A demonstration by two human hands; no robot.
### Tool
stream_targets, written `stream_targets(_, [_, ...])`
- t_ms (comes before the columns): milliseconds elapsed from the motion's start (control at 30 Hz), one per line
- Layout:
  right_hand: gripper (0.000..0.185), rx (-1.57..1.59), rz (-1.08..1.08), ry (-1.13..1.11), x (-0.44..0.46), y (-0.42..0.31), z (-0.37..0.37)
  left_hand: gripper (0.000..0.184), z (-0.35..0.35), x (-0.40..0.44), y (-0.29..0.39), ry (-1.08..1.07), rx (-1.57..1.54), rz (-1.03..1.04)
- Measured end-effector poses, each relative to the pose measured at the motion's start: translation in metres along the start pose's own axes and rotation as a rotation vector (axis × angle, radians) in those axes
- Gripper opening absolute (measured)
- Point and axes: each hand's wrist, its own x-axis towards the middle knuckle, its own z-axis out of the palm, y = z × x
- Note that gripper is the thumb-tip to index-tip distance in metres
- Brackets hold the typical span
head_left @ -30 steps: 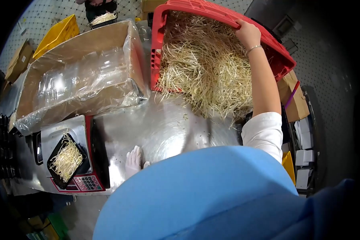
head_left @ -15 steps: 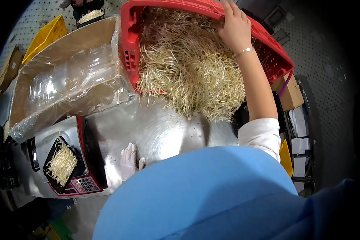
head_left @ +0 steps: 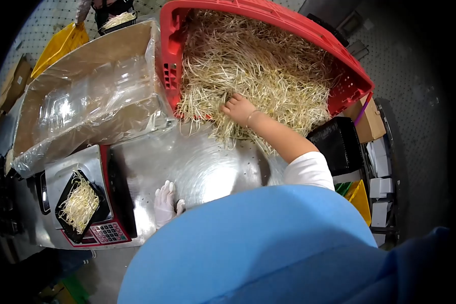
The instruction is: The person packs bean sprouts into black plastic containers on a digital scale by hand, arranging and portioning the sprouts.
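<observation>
My bare right hand (head_left: pixel 239 110), with a thin bracelet at the wrist, is at the near edge of a heap of bean sprouts (head_left: pixel 273 83). Its fingers curl into the sprouts, and their tips are partly hidden. The heap lies in a tipped red plastic crate (head_left: pixel 170 55) and spills onto the metal table (head_left: pixel 197 167). My left hand (head_left: pixel 165 203), in a white glove, rests on the table by my blue-clad body, fingers stretched out and holding nothing. To its left, a black tray (head_left: pixel 103 210) of sprouts sits on a scale (head_left: pixel 104 169).
A cardboard box (head_left: pixel 149 45) lined with clear plastic stands left of the crate. Black trays (head_left: pixel 337 144) lie at the right, near a cardboard carton (head_left: pixel 372 119) and a yellow bin (head_left: pixel 359 202). At the upper left, another person's hand (head_left: pixel 81 12) is by a yellow crate (head_left: pixel 58 48).
My right hand has left the red crate's far rim and come down and left into the near sprouts. Black trays at the right are now uncovered. My left hand stays in place.
</observation>
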Motion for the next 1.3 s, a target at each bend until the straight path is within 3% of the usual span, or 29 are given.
stream_targets(33, [0.028, -0.033, -0.036, 0.25, -0.007, -0.002, 0.013, 0.057, 0.001, 0.0, -0.001, -0.004, 0.003, 0.01])
stream_targets(133, [0.031, -0.008, -0.072, 0.124, -0.02, -0.004, 0.014, 0.057, 0.005, -0.002, -0.006, 0.013, 0.002, 0.032])
stream_targets(200, [0.03, 0.007, -0.062, 0.189, -0.013, -0.001, 0.029, 0.057, 0.007, -0.003, -0.008, 0.018, 0.002, 0.048])
stream_targets(267, [0.028, -0.078, 0.052, 0.61, 0.002, -0.002, 0.046, 0.056, 0.007, -0.002, -0.005, 0.001, 0.027, 0.039])
stream_targets(300, [0.029, -0.002, 0.071, 0.412, 0.002, -0.002, 0.04, 0.056, 0.006, -0.003, -0.003, -0.001, 0.035, 0.04])
stream_targets(400, [0.028, 0.212, 0.137, 0.299, -0.032, 0.002, -0.006, 0.054, 0.006, -0.006, -0.005, 0.049, -0.024, 0.071])
stream_targets(433, [0.025, 0.244, 0.177, 0.418, -0.041, -0.004, -0.009, 0.054, 0.006, -0.007, -0.006, 0.056, -0.022, 0.074])
stream_targets(533, [0.018, 0.19, 0.093, 0.483, -0.069, -0.035, -0.04, 0.053, 0.006, -0.011, -0.006, 0.061, -0.045, 0.061])
stream_targets(600, [0.013, 0.29, -0.091, 0.678, -0.064, -0.08, -0.03, 0.049, 0.005, -0.01, -0.008, 0.02, -0.163, -0.023])
stream_targets(633, [0.01, 0.292, -0.174, 0.725, -0.065, -0.107, -0.033, 0.042, 0.008, -0.008, -0.005, 0.066, -0.396, -0.199])
stream_targets(667, [0.007, 0.294, -0.259, 0.773, -0.063, -0.135, -0.036, 0.036, 0.012, -0.008, 0.0, 0.171, -0.408, -0.277])
stream_targets(700, [0.009, 0.286, -0.296, 0.827, -0.056, -0.161, -0.03, 0.037, -0.01, 0.01, 0.017, 0.029, -0.478, -0.525])
stream_targets(733, [0.012, 0.278, -0.338, 0.884, -0.049, -0.186, -0.021, 0.039, -0.008, 0.016, 0.006, 0.03, -0.61, -0.62])
stream_targets(767, [0.019, 0.306, -0.271, 0.932, -0.046, -0.208, -0.018, 0.041, -0.007, 0.021, -0.005, 0.043, -0.738, -0.72])
stream_targets(800, [0.025, 0.333, -0.203, 0.979, -0.045, -0.226, -0.016, 0.043, 0.018, 0.012, -0.044, 0.202, -0.929, -0.648])
stream_targets(833, [0.04, 0.408, -0.143, 0.867, -0.048, -0.24, -0.01, 0.048, 0.015, 0.016, -0.051, 0.183, -0.895, -0.658])
stream_targets(867, [0.04, 0.417, -0.146, 0.873, -0.058, -0.239, -0.02, 0.048, 0.013, 0.019, -0.059, 0.185, -0.885, -0.663])
stream_targets(933, [0.053, 0.679, 0.056, 0.549, -0.095, -0.217, -0.046, 0.053, 0.011, 0.028, -0.071, 0.198, -0.933, -0.617])
stream_targets(967, [0.058, 0.812, 0.158, 0.617, -0.108, -0.208, -0.034, 0.061, 0.009, 0.038, -0.073, 0.14, -0.82, -0.616])
stream_targets(1000, [0.065, 0.942, 0.259, 0.681, -0.12, -0.199, -0.019, 0.065, 0.007, 0.049, -0.068, 0.087, -0.906, -0.663])
stream_targets(1067, [0.067, 1.63, 0.807, 0.583, -0.125, -0.208, 0.052, 0.083, 0.041, 0.076, -0.06, -0.08, -1.01, -0.683])
stream_targets(1100, [0.067, 1.627, 0.812, 0.587, -0.12, -0.21, 0.055, 0.098, 0.024, 0.088, -0.01, -0.159, -1.062, -0.785])
stream_targets(1167, [0.068, 2.108, 0.793, 0.401, -0.095, -0.222, 0.05, 0.107, 0.057, 0.095, 0.004, -0.354, -1.013, -0.812])
stream_targets(1233, [0.068, 2.216, 0.738, 0.485, -0.074, -0.233, 0.009, 0.099, 0.071, 0.099, 0.018, -0.399, -1.026, -0.816])
stream_targets(1267, [0.071, 1.985, 0.753, 0.623, -0.053, -0.243, 0.032, 0.091, 0.064, 0.1, 0.029, -0.368, -1.099, -0.815])
stream_targets(1300, [0.071, 2.019, 0.689, 0.667, -0.048, -0.24, 0.035, 0.091, 0.054, 0.099, 0.034, -0.367, -1.098, -0.807])
